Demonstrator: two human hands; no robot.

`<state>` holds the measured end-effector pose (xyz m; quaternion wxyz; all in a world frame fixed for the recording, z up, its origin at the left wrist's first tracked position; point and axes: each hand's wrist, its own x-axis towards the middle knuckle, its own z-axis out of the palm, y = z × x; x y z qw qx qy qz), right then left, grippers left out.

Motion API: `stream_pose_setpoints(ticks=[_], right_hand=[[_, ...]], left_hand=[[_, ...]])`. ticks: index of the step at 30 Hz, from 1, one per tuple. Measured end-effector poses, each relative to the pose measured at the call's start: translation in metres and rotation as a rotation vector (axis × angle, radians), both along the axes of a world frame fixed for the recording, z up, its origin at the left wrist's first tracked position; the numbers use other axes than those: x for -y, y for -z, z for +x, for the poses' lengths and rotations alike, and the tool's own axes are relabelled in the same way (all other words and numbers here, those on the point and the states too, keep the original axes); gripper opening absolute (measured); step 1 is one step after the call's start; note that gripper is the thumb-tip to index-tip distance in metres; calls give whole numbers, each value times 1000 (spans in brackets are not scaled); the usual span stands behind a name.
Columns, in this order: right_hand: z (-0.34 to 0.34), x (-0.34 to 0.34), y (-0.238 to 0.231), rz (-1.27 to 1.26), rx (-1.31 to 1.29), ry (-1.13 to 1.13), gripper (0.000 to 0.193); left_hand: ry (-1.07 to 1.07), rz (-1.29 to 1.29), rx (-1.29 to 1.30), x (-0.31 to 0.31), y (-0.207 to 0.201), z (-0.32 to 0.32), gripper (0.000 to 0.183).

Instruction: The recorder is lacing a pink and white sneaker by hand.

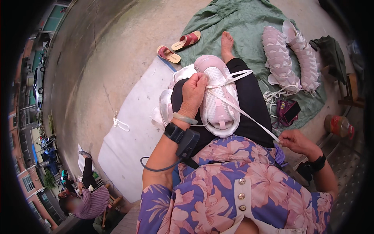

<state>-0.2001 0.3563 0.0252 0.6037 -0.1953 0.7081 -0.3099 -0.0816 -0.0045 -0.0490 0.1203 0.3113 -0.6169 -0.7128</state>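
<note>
The left hand (193,94) presses on a stack of white shoe uppers (217,99) lying on the person's lap, fingers together over its left edge. White strap (241,112) wraps the stack and runs taut to the right hand (297,141), fingers pinched on its end. Two tied bundles (290,56) lie on the green cloth (237,23).

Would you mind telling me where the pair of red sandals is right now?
In the head view, the red sandals lie on the bare concrete at upper centre, just left of the green cloth and the person's bare foot.
</note>
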Motion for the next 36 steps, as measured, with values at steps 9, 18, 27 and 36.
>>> stream_pose_setpoints(ticks=[9, 18, 27, 36], right_hand=[[18, 173, 26, -531, -844, -18, 59], [13, 188, 43, -454, -843, -183, 61], [15, 193, 42, -435, -953, -158, 31], [2, 189, 57, -554, -924, -204, 22]], left_hand=[[69, -865, 98, -14, -15, -2, 48], [232, -931, 71, -12, -4, -4, 72], [221, -1005, 164, -33, -1, -7, 84], [212, -1148, 42, -35, -8, -9, 57]])
